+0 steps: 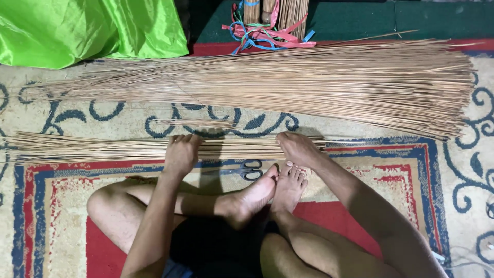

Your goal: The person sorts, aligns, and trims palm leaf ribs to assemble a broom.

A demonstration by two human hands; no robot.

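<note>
Both hands, left hand point(180, 153) and right hand point(297, 148), press flat with fingers together on a thin gathered bundle of sticks point(103, 148) on the carpet point(62, 206); the big loose pile point(309, 82) behind lies ungathered, scissors point(251, 169) unused.

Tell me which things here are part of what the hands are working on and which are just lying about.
In hand:
small bundle of thin sticks, with the left hand and right hand resting on it
big pile of the same sticks just beyond

Lying about:
scissors by the feet
green cloth
coloured ribbons
patterned rug
</note>
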